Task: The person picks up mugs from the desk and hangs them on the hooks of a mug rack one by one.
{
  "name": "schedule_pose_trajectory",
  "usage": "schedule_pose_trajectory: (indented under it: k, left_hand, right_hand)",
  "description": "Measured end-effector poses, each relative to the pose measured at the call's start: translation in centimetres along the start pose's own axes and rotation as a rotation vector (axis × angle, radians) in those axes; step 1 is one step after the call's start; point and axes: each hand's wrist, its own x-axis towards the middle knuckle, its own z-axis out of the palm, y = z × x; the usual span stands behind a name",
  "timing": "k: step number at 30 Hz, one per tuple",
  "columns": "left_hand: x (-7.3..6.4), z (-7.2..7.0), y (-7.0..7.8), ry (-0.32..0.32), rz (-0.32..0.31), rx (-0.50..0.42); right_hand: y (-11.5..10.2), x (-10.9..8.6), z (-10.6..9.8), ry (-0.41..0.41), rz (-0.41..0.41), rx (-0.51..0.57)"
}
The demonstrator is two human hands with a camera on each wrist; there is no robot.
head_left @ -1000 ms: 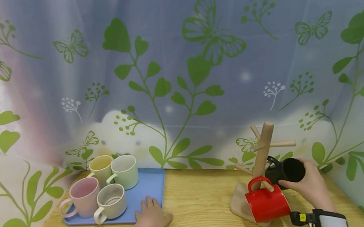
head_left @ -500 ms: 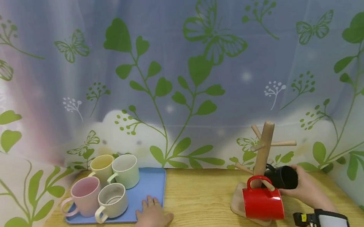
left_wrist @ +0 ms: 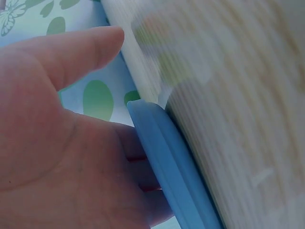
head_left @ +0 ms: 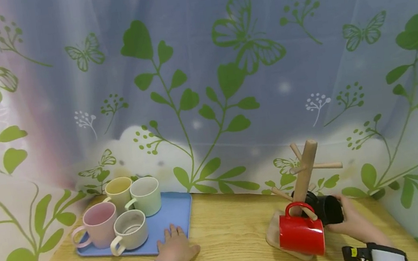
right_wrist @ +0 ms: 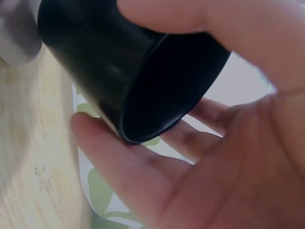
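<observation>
My right hand (head_left: pixel 349 222) grips a black mug (head_left: pixel 331 210) on its side, its mouth toward the palm. In the right wrist view, the thumb lies over the black mug (right_wrist: pixel 95 52) and the fingers pass beneath it. The black mug is against the lower right of a wooden mug tree (head_left: pixel 306 175); whether its handle is round a peg is hidden. A red mug (head_left: pixel 301 235) hangs by its handle from a front peg. My left hand (head_left: pixel 174 247) rests with spread fingers on the blue tray (head_left: pixel 177 209), touching its rim (left_wrist: pixel 167 157).
On the tray stand a pink mug (head_left: pixel 100 228), a yellow mug (head_left: pixel 119 194), a pale green mug (head_left: pixel 146 198) and a cream mug (head_left: pixel 131 231). Bare wooden tabletop (head_left: pixel 226 229) lies between tray and mug tree. A patterned curtain (head_left: pixel 195 84) hangs behind.
My right hand has moved the black mug left and down, closer to the mug tree's post. The red mug has swung slightly left. My left hand stays on the tray.
</observation>
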Motion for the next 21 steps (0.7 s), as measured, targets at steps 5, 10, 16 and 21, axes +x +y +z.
schedule_pose_trajectory:
  k: [5, 10, 16, 21]
  left_hand:
    - [-0.1, 0.1, 0.1, 0.004, 0.004, 0.006]
    - [-0.2, 0.0, 0.0, -0.001, 0.003, 0.0]
    - [-0.1, 0.0, 0.0, -0.005, 0.003, -0.006]
    - [0.2, 0.2, -0.1, -0.008, 0.002, 0.002]
  right_hand:
    - [0.2, -0.1, 0.0, -0.02, 0.042, -0.015]
    - [0.8, 0.3, 1.0, -0.023, 0.039, 0.013]
    - [0.4, 0.4, 1.1, -0.085, 0.037, 0.088]
    - [-0.1, 0.4, 0.4, -0.123, 0.11, 0.041]
